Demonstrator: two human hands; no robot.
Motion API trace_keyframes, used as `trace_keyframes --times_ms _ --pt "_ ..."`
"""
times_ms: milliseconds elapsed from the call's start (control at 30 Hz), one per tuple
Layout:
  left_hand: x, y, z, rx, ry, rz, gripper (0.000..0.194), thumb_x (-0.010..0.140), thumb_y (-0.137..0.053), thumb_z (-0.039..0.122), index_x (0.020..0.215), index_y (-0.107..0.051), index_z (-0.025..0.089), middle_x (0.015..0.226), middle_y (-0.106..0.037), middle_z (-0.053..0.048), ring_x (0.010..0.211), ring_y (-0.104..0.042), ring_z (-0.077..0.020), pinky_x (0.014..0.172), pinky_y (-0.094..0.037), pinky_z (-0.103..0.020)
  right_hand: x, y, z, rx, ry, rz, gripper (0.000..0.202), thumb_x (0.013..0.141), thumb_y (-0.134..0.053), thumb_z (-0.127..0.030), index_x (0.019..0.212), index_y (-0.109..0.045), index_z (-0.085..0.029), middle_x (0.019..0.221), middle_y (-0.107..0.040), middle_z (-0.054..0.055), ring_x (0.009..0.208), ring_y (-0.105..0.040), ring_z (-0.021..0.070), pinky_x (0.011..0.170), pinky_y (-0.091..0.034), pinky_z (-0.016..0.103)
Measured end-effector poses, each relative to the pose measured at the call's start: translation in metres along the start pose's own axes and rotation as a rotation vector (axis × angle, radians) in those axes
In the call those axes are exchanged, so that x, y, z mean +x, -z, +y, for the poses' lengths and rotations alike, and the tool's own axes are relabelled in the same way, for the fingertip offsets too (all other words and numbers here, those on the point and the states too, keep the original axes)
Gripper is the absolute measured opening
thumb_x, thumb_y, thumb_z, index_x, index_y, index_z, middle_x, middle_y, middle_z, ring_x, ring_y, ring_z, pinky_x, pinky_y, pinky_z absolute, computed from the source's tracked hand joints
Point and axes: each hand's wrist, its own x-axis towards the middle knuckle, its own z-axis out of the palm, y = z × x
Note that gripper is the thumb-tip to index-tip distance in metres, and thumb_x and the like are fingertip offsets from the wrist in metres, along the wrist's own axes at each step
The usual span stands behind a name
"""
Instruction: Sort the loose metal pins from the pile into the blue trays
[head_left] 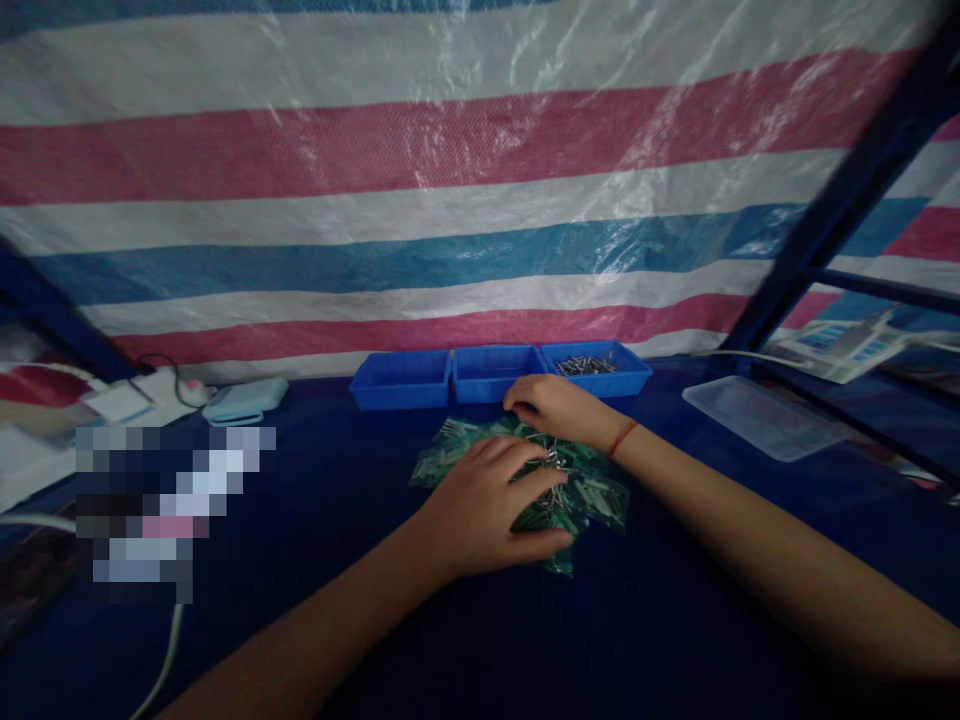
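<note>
Small clear-green plastic bags point(600, 497) holding metal pieces lie in a pile on the dark blue table point(322, 520). My left hand point(491, 500) rests over the pile's near left side, its fingers spread above some loose metal pieces point(555, 462). My right hand point(559, 405), with a red cord at the wrist, reaches over the back of the pile, near the middle blue bin point(491, 372). Its fingers are curled down, and what lies between their tips is hidden. The right blue bin point(596, 368) holds many small metal pieces.
A left blue bin point(401, 382) stands in the same row. At the right lies a clear plastic lid or tray point(765, 415). A light blue case point(246, 400), a white power strip point(146, 395) and cables are at the left. Striped sheeting hangs behind, between dark blue posts.
</note>
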Motion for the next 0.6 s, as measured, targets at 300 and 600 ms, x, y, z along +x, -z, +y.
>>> trace_keyframes --times_ms 300,600 --pt "-0.003 -0.022 0.004 0.049 0.265 0.025 0.075 0.071 -0.055 0.062 0.128 -0.042 0.014 0.13 -0.048 -0.014 0.126 -0.034 -0.0352 0.107 -0.02 -0.056 -0.06 -0.002 -0.033 0.195 -0.094 0.091 0.024 0.087 -0.042 -0.014 0.097 -0.062 -0.019 0.096 -0.062 0.006 0.091 -0.056 0.0168 0.082 -0.046 0.035" --pt "-0.002 -0.021 0.0 0.0 0.274 0.031 0.071 0.072 -0.06 0.055 0.124 -0.041 0.011 0.126 -0.051 -0.016 0.124 -0.04 -0.0322 0.105 -0.03 -0.05 -0.074 -0.004 -0.039 0.263 -0.052 -0.035 0.036 0.09 -0.046 -0.036 0.12 -0.051 -0.018 0.12 -0.051 0.011 0.111 -0.047 0.0211 0.097 -0.039 0.04"
